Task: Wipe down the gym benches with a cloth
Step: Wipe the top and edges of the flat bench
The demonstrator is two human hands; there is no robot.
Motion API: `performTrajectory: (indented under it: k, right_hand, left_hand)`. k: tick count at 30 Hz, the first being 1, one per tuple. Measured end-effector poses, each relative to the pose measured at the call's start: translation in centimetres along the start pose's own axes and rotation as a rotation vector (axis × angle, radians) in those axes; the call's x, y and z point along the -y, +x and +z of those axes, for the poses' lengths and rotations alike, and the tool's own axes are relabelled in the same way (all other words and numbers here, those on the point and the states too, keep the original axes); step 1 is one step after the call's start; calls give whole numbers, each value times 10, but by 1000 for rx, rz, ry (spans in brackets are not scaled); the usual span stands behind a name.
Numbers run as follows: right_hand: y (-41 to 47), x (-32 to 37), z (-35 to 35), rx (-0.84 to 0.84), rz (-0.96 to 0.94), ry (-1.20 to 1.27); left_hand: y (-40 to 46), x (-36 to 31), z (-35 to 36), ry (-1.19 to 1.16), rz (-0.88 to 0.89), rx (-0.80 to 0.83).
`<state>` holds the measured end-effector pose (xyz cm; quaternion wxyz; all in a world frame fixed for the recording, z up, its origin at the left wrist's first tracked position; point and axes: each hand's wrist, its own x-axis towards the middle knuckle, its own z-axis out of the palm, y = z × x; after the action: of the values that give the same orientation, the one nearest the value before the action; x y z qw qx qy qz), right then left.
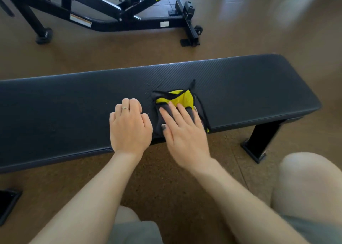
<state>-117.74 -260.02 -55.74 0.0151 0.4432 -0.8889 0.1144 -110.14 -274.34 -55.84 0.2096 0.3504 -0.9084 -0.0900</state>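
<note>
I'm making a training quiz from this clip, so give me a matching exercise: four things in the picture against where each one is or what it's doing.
Things:
1. left hand
2. right hand
3. cloth
4. exercise machine

States:
A. lies on the bench, grey and yellow
B. stands on the floor beyond the bench
C. fingers curled, rests on the bench, wears a ring
D. fingers straight, presses on the cloth

Pairs: 1-C, 2-D, 3-A, 4-B
</note>
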Motion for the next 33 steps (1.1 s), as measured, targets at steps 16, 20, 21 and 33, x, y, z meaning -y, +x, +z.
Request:
performTrajectory:
  k: [16, 20, 21, 33]
  right_hand:
    - [-5, -18, -5, 29, -128, 5]
    - [9, -86, -16, -12, 19, -69]
    - [15, -95, -17, -12, 119, -77]
    - [17, -49, -10, 30, -161, -49]
  left_hand:
    - [1, -3, 3, 29, -39, 6]
    - [1, -5, 4, 7, -64, -8]
    - [1, -6, 4, 11, -63, -13]
    - [1, -5, 2, -3, -70, -14]
